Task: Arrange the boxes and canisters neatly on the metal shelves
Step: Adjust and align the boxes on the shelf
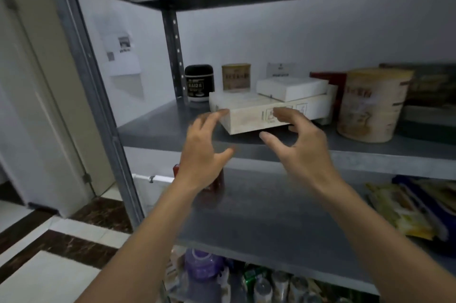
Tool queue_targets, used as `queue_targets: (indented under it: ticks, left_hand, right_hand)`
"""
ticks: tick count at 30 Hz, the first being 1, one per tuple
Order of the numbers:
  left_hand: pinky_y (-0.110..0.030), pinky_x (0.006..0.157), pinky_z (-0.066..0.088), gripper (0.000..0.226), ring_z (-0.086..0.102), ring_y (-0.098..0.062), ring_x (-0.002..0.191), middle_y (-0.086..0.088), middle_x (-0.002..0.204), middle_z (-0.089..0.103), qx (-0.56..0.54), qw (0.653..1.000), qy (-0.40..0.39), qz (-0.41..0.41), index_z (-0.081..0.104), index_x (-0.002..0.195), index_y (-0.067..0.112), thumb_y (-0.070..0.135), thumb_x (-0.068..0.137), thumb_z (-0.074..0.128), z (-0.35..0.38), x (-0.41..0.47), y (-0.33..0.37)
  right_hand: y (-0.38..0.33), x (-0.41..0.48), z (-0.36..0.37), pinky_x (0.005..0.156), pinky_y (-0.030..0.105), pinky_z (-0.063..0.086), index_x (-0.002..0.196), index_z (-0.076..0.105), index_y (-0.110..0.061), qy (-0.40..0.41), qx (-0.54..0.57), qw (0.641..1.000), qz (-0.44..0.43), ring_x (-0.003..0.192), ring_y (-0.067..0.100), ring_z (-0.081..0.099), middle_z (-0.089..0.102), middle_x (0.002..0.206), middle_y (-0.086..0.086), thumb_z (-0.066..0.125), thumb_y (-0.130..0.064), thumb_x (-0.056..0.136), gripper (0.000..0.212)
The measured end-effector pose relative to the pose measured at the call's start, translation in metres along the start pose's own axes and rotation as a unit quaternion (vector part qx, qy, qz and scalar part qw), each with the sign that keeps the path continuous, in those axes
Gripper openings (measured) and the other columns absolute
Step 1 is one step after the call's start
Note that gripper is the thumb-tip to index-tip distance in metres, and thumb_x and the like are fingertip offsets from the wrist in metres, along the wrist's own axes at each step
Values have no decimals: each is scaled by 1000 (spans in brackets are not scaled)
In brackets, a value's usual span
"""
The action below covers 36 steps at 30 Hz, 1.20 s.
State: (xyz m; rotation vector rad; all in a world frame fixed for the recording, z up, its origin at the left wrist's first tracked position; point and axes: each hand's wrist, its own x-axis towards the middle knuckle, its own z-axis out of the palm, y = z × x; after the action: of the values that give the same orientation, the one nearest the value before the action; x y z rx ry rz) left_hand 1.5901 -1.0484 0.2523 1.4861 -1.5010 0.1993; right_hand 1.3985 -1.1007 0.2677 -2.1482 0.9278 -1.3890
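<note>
A flat white box (249, 107) lies at an angle on the grey metal shelf (158, 127), with a smaller white box (291, 88) stacked on its right half. My left hand (202, 144) has its fingers spread, fingertips touching the flat box's near left corner. My right hand (298, 137) hovers curled and open just in front of the box's printed front side. Behind stand a black canister (198, 83) and a small tan canister (236, 76). A large cream canister (370, 105) stands to the right.
A red box (328, 80) and dark boxes (429, 95) crowd the shelf's right end. The shelf below holds a red-brown jar (214, 183) and snack packets (407, 206). Bottles fill the bottom level. A steel upright (86, 75) frames the left side.
</note>
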Motion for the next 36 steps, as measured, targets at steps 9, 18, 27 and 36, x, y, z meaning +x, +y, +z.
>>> queue_targets:
  ticks: [9, 18, 27, 36]
  left_hand:
    - [-25, 115, 25, 69, 34, -13, 135, 0, 144, 46, 59, 988, -110, 91, 51, 138, 18, 8, 76, 79, 6, 55, 2]
    - [-27, 101, 45, 68, 46, -16, 124, 0, 136, 54, 80, 983, -101, 127, 52, 137, 19, 6, 76, 77, -16, 75, -3]
    - [-34, 89, 56, 62, 50, -22, 120, 3, 124, 55, 9, 991, -74, 108, 58, 129, 24, -1, 76, 78, -55, 91, -7]
    - [-33, 93, 51, 63, 48, -13, 111, 3, 116, 52, -4, 997, -23, 76, 57, 129, 23, 5, 74, 82, -69, 89, -14]
  right_hand:
    - [26, 55, -5, 114, 31, 23, 141, 49, -22, -80, -175, 978, -85, 136, 18, 39, 49, 145, -1, 85, -31, 74, 77]
    - [32, 78, -13, 114, 35, 21, 143, 47, -19, -60, -247, 957, -143, 135, 21, 42, 51, 144, 1, 81, -29, 78, 74]
    - [38, 97, -14, 105, 44, 38, 131, 53, -20, -23, -279, 955, -97, 119, 23, 55, 62, 128, 0, 79, -27, 75, 62]
    - [29, 97, -5, 107, 46, 39, 137, 53, -13, 21, -185, 974, -130, 127, 26, 49, 58, 136, 7, 82, -15, 75, 68]
